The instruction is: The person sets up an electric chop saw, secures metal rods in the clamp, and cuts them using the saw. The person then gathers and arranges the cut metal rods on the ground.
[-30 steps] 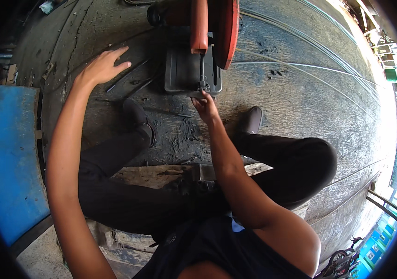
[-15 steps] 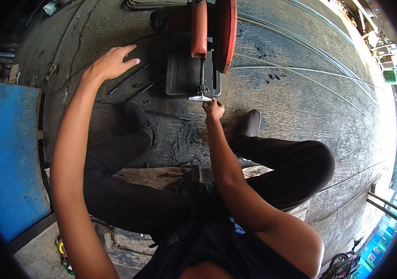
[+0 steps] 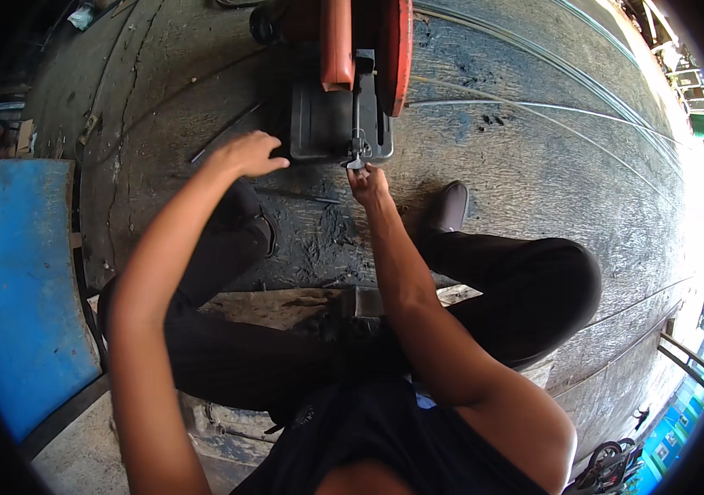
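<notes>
In front of me stands a red chop saw with a long red handle (image 3: 336, 49), a round red blade guard (image 3: 399, 58) and a dark metal base (image 3: 312, 124). Along the base runs the vise screw (image 3: 356, 115), ending in a small metal crank handle (image 3: 356, 163) at the near edge. My right hand (image 3: 370, 186) has its fingers closed around that crank handle, covering part of it. Left of the base, my left hand (image 3: 246, 155) hovers over the floor with nothing in it, fingers loosely bent and thumb stretched toward the base's near corner.
Long thin metal rods (image 3: 525, 104) stretch across the floor at the right. A dark bar (image 3: 224, 134) lies left of the saw, another (image 3: 298, 196) near my left shoe. At far left is a blue panel (image 3: 22, 289). My shoes (image 3: 449, 206) flank the saw's near side.
My left hand has come down and right, closer to the saw base. The crank handle, earlier lying crosswise, has turned under my right hand, which shifted slightly left.
</notes>
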Demonstrator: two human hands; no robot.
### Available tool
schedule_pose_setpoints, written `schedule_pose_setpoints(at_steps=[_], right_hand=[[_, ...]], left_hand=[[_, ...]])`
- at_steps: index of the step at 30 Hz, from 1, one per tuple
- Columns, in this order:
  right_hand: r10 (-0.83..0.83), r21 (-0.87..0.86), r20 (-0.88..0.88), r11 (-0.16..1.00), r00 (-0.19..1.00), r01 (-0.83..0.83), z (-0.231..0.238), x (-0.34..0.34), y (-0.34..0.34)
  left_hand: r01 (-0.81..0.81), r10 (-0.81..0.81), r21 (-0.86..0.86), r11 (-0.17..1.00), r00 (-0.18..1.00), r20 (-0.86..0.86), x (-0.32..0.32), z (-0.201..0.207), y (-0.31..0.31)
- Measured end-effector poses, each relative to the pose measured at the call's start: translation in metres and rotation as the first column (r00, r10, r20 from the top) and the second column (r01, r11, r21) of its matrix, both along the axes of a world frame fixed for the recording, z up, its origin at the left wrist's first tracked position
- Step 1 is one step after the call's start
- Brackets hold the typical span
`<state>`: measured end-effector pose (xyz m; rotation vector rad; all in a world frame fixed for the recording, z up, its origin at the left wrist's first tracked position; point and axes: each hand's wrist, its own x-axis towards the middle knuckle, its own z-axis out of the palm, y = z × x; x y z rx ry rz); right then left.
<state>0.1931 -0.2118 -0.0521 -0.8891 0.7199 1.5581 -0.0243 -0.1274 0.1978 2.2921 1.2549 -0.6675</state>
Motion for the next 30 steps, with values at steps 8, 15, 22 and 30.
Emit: schedule_pose_setpoints(at_steps=[8,15,22,30], right_hand=[[0.285,-0.409,0.906,0.777,-0.313,-0.478,0.031,-0.006,-0.017],[0.265,-0.557,0.745,0.753,-0.612,-0.351,0.074,-0.028,-0.029],[0.402,-0.623,0.765,0.659,-0.503,-0.422,0.096,-0.014,-0.002],[0.431,-0.517,0.851,0.587,-0.300,-0.623,0.069,0.004,0.002]], left_hand=[[-0.218,0.252,-0.141,0.966,0.921,0.297,0.068,-0.093,-0.035],[-0.079,0.067,0.000,0.997,0.845,0.531,0.055,-0.097,-0.011],[-0.371,0.329,-0.010,0.929,0.809,0.487,-0.002,-0.070,0.010],[-0.421,0.429,-0.110,0.900,0.814,0.393,-0.017,-0.086,-0.005]])
